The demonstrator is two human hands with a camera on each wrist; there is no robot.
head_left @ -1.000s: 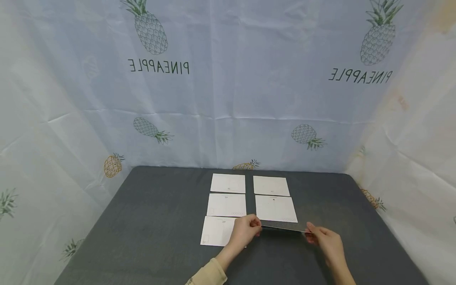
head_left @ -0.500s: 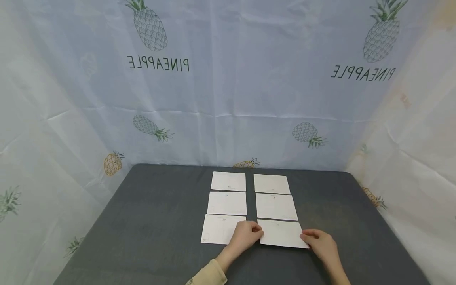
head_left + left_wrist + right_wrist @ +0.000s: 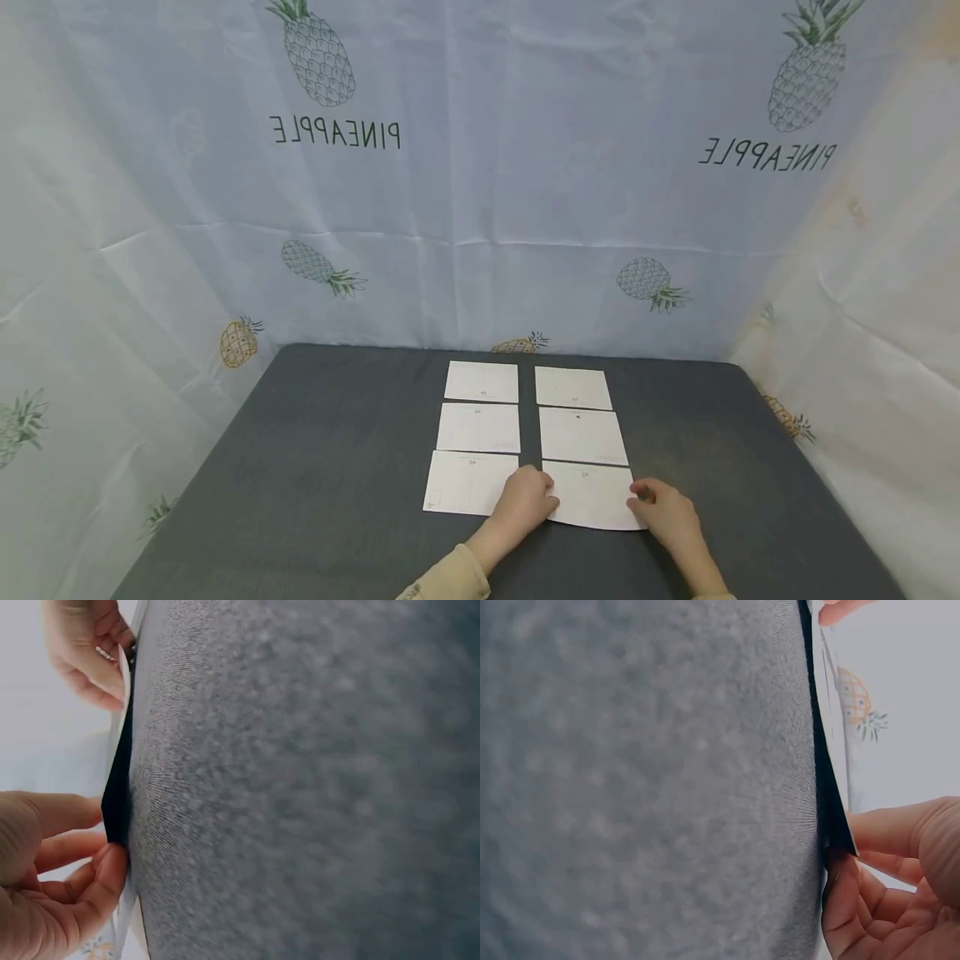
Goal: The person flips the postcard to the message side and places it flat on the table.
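In the head view, a white postcard (image 3: 592, 496) with a small mark near its far edge lies low at the near end of the right column. My left hand (image 3: 522, 497) pinches its left edge, and my right hand (image 3: 670, 510) pinches the right edge. The near edge bows slightly. Seen from the left wrist, the card's dark underside (image 3: 118, 795) faces the tabletop, its corner between thumb and fingers. The right wrist view shows my right hand (image 3: 896, 874) with the thumb on top of the card's corner and fingers under it.
Five-card layout aside, several white postcards lie in two columns: left ones (image 3: 481, 382) (image 3: 477, 427) (image 3: 461, 483), right ones (image 3: 573, 388) (image 3: 582, 436). They lie on a dark grey table (image 3: 337, 467). A pineapple-printed curtain (image 3: 480, 183) surrounds the back and sides.
The postcard, edge-on and tilted between both hands a second ago, has come down with its white face up. Since then its near edge has bowed a little; both hands still hold it.
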